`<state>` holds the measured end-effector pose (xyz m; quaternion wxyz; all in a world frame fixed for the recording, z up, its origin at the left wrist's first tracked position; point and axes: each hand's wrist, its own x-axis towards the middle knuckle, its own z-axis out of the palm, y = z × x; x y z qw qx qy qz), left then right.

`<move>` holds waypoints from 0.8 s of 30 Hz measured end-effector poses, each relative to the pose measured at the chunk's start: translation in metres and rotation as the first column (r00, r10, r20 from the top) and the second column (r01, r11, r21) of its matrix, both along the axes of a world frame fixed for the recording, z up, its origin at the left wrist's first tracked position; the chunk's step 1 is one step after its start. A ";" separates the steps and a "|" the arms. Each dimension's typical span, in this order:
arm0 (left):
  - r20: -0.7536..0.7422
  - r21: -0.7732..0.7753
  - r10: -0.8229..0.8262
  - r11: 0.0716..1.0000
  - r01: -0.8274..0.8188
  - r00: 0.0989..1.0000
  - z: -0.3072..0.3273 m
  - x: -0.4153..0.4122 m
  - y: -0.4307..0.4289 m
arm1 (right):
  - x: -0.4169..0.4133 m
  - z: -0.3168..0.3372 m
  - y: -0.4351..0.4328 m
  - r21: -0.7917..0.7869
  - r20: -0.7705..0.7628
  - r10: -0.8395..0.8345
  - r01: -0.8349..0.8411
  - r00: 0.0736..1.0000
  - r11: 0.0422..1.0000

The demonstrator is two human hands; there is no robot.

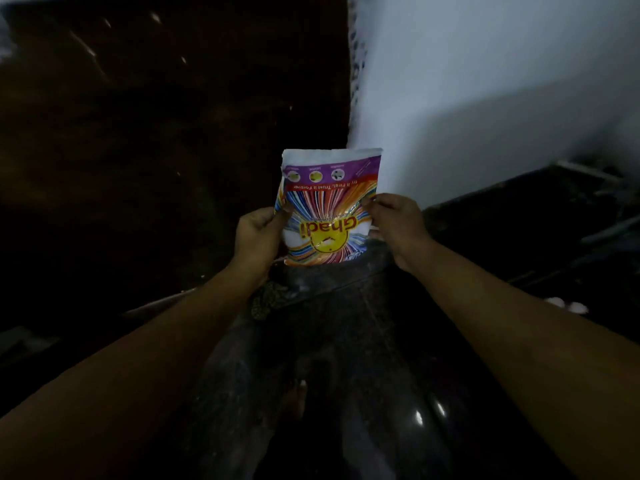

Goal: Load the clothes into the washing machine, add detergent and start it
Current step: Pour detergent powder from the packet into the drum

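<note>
A colourful detergent packet (pixel 327 202) with a yellow logo is held upside down in the middle of the view, its white end pointing up. My left hand (pixel 258 235) pinches its left edge. My right hand (pixel 396 225) pinches its right edge. Both arms reach forward from the bottom corners. No washing machine or clothes can be made out in the dark scene.
A white wall (pixel 485 81) rises at the right, a dark brown surface (pixel 156 116) at the left. Below the packet runs a dark glossy floor (pixel 346 358) with a step. My bare foot (pixel 294 400) shows near the bottom. Dim clutter lies at the far right.
</note>
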<state>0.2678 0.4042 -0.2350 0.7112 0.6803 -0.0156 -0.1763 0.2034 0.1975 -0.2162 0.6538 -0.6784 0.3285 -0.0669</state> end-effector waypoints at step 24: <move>-0.283 0.400 0.089 0.916 0.033 0.955 -0.444 0.165 -0.022 | 0.188 -0.455 -0.020 -0.135 -0.415 0.090 -0.159 0.905 0.978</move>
